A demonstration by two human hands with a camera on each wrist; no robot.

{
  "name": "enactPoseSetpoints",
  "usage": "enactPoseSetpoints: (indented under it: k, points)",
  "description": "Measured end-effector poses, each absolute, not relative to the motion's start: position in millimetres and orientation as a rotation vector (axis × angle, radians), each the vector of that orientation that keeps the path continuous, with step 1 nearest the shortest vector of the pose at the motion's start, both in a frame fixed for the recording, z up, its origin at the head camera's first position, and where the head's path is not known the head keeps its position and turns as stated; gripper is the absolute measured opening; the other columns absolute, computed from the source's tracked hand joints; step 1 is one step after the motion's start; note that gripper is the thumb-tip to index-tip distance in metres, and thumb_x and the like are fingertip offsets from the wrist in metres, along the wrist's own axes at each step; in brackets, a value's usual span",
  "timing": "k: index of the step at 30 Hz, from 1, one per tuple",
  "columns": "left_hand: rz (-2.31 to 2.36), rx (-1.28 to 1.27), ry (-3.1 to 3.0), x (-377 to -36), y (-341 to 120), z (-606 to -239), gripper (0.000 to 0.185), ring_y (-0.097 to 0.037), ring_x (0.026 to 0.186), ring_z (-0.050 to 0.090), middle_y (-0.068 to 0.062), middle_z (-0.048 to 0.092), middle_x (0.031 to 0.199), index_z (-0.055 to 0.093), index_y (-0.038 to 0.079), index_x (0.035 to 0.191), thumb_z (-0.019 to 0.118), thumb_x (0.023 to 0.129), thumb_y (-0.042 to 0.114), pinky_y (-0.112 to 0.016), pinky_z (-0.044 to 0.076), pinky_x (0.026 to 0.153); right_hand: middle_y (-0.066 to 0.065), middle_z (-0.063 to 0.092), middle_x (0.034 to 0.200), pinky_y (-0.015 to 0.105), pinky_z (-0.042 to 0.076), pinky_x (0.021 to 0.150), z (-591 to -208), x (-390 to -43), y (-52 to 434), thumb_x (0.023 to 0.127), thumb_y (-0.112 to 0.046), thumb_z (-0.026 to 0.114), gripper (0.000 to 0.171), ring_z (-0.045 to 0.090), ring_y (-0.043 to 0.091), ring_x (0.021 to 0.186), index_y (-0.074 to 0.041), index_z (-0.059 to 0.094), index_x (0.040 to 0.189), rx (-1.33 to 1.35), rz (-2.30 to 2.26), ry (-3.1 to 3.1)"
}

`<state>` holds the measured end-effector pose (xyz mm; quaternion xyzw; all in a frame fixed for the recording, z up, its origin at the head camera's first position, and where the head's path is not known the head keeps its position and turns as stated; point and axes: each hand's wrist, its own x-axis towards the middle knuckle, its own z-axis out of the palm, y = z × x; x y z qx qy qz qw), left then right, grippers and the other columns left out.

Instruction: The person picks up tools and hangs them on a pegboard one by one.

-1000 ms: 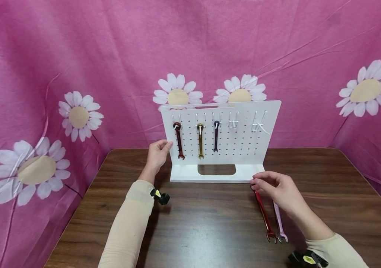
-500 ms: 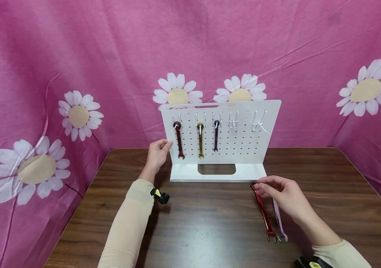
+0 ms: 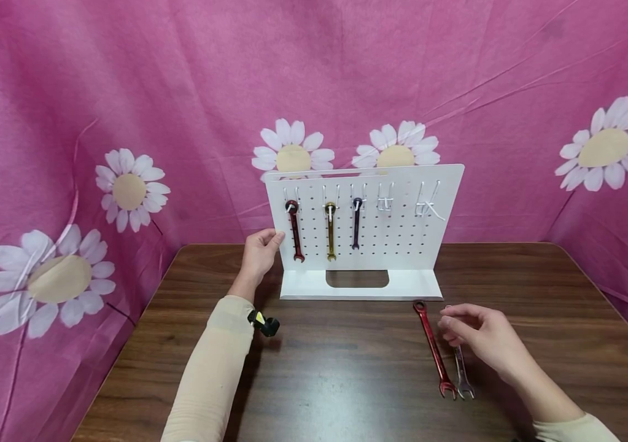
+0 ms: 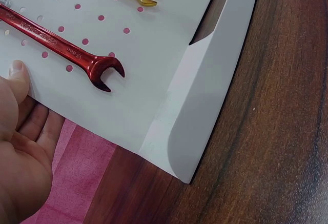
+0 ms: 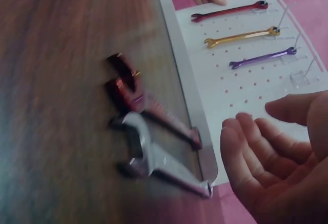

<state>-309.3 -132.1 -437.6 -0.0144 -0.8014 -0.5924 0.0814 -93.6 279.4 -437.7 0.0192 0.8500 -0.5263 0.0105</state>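
My left hand (image 3: 260, 256) holds the left edge of a white pegboard stand (image 3: 380, 258), thumb on the front and fingers behind. From the board's hooks hang a red wrench (image 3: 294, 232), a yellow wrench (image 3: 331, 233) and a purple wrench (image 3: 356, 224). On the table before the stand's right end lies a larger red wrench (image 3: 432, 344). Just right of it lies a silver wrench (image 5: 171, 165), its upper part covered by my right hand in the head view. My right hand (image 3: 485, 334) hovers over that part, fingers loosely bent, holding nothing.
Two bare wire hooks, the left one (image 3: 385, 201) and the right one (image 3: 426, 205), stick out of the board's right half. Brown wooden table (image 3: 319, 368) extends around the stand. A pink flowered cloth (image 3: 314, 73) hangs behind and at both sides.
My right hand has let go of the red wrench's ring end and moved right and toward me, over the silver wrench. The red wrench stays on the table. My left hand has not moved.
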Motion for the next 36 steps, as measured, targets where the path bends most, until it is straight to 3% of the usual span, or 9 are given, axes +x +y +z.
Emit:
enactPoseSetpoints:
  k: [8,14,20,26,32,36]
  points:
    - [-1.762,-0.029,-2.405,-310,-132,-438,0.026,-0.006,0.085,0.06,-0.011,0.077,0.094,0.078,-0.004,0.117,0.071,0.107,0.019,-0.023,0.05,0.079,0.013,0.076,0.087,0.032,0.062,0.061,-452,-87,296,0.105,-0.005,0.067,0.029,0.069,0.013,0.065,0.018,0.067,0.121,0.17,-1.496,2.621]
    - [-1.765,-0.023,-2.408,-309,-133,-438,0.027,-0.006,0.085,0.06,-0.011,0.077,0.095,0.078,-0.004,0.118,0.07,0.107,0.02,-0.022,0.05,0.079,0.006,0.067,0.077,0.038,0.059,0.051,-462,-83,303,0.105,-0.016,0.07,0.029,0.065,0.016,0.055,0.012,0.067,0.113,0.232,-1.379,2.575]
    - [-1.769,-0.028,-2.406,-309,-132,-438,0.028,-0.006,0.087,0.06,-0.018,0.077,0.102,0.078,-0.003,0.118,0.07,0.107,0.022,-0.023,0.05,0.08,0.003,0.058,0.06,0.041,0.055,0.042,-467,-80,301,0.099,-0.029,0.079,0.03,0.06,0.017,0.041,-0.002,0.067,0.092,0.252,-1.179,2.672]
    - [-1.774,-0.021,-2.4,-309,-131,-439,0.028,-0.007,0.089,0.061,-0.021,0.078,0.107,0.078,-0.003,0.118,0.071,0.107,0.021,-0.023,0.051,0.082,0.001,0.057,0.049,0.038,0.053,0.039,-466,-83,296,0.093,-0.021,0.075,0.022,0.057,0.013,0.036,-0.009,0.069,0.077,0.279,-1.037,2.779]
    - [-1.785,-0.033,-2.402,-311,-132,-440,0.028,-0.01,0.094,0.065,-0.019,0.079,0.109,0.078,-0.003,0.119,0.071,0.107,0.021,-0.025,0.053,0.085,-0.004,0.054,0.053,0.035,0.048,0.038,-467,-84,299,0.089,-0.021,0.077,0.017,0.05,0.009,0.037,-0.009,0.07,0.08,0.271,-1.013,2.796]
    - [-1.789,-0.028,-2.399,-311,-133,-440,0.028,-0.01,0.092,0.064,-0.015,0.079,0.102,0.078,-0.003,0.119,0.071,0.107,0.021,-0.025,0.052,0.084,-0.005,0.053,0.059,0.032,0.045,0.042,-467,-84,303,0.089,-0.022,0.078,0.019,0.049,0.011,0.043,-0.01,0.067,0.079,0.215,-0.976,2.827]
